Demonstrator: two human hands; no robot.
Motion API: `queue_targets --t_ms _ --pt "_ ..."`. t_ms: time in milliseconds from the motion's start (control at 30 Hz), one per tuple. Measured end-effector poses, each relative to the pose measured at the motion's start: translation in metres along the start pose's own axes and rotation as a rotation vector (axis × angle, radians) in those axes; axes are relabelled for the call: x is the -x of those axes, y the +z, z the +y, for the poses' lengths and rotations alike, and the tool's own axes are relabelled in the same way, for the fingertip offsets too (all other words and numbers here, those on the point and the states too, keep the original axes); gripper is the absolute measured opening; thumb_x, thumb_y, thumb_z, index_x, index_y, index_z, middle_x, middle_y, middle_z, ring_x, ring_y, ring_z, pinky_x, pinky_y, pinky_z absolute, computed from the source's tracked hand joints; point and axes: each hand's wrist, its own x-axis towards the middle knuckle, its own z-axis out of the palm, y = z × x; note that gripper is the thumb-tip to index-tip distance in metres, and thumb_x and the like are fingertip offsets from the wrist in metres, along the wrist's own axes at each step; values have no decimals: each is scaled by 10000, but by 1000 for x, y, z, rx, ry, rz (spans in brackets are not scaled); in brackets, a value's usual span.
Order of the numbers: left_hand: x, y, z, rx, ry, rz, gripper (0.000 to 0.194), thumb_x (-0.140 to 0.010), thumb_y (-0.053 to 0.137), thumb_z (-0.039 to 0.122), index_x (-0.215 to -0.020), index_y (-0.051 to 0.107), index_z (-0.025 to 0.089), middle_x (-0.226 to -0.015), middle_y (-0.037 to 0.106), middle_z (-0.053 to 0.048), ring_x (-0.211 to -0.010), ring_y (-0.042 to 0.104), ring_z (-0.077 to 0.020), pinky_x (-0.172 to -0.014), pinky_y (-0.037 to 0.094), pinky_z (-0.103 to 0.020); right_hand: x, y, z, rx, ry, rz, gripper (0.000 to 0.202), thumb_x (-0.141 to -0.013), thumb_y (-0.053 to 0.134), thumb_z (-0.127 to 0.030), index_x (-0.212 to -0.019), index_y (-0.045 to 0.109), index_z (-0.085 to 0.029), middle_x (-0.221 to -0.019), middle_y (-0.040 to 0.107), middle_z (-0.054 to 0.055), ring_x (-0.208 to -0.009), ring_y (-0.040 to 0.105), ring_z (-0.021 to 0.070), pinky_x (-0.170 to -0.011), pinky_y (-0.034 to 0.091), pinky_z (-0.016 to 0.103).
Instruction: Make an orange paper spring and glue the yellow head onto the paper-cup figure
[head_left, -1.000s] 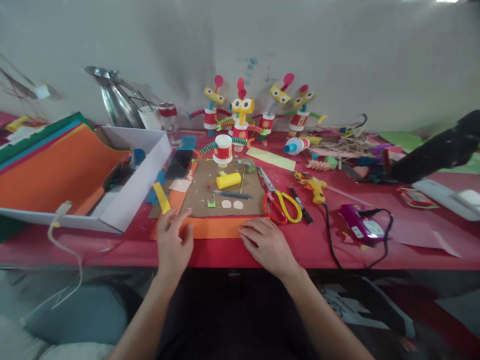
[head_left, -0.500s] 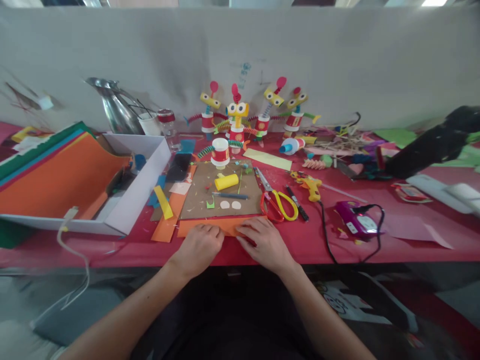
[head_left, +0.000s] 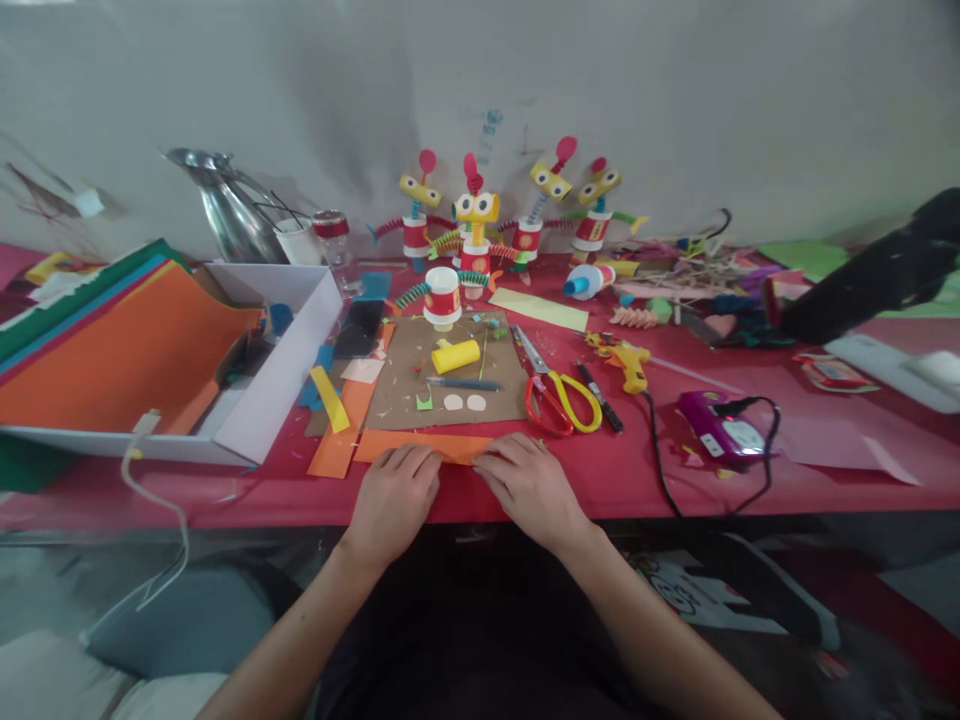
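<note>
Near the table's front edge, an orange paper strip (head_left: 454,446) lies crosswise under both hands. My left hand (head_left: 397,495) has its fingers curled over the strip's near edge. On the strip's right part, my right hand (head_left: 532,487) grips that same edge between thumb and fingers. Just beyond is a brown cardboard sheet (head_left: 397,370) carrying a yellow paper roll (head_left: 455,356), a dark blue pencil (head_left: 465,384), two white paper ovals (head_left: 465,403) and a small green cutout (head_left: 424,402). A paper-cup figure body (head_left: 442,298) with springy paper arms stands at its far edge.
Right of the cardboard lie scissors (head_left: 559,395), a black marker (head_left: 598,395), a yellow glue gun (head_left: 628,365) and a purple power box (head_left: 724,428) with a cable. A white box (head_left: 292,350) of coloured sheets stands left. Several finished cup figures (head_left: 476,225) line the wall.
My left hand's fingers have shifted slightly left and look less tightly bunched. My right hand stays on the strip. The camera view has shifted a little.
</note>
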Motion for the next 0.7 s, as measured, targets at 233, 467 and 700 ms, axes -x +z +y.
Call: queue_targets --t_ms 233,467,700 --pt "3 -1 -5 37 -34 -36 233 -863 486 93 -1001 658 165 -965 673 -99 -919 604 -249 -781 476 -394 11 6 10 -198 125 89 153 -898 578 -263 -908 731 -253 -904 680 40 -849 594 190 -778 486 342" --pt "23 2 -8 105 -78 58 238 -885 507 135 -1057 667 172 -1028 690 -83 -967 595 -236 -851 475 -391 32 2 23 -252 114 147 180 -915 544 -237 -974 714 -248 -950 679 48 -878 607 189 -830 501 379" --pt "25 3 -1 148 -195 206 210 -849 612 229 -1044 682 198 -963 715 -59 -896 602 -220 -828 471 -376 36 2 22 -294 85 346 181 -870 602 -152 -964 704 -269 -885 696 28 -837 611 194 -803 503 393"
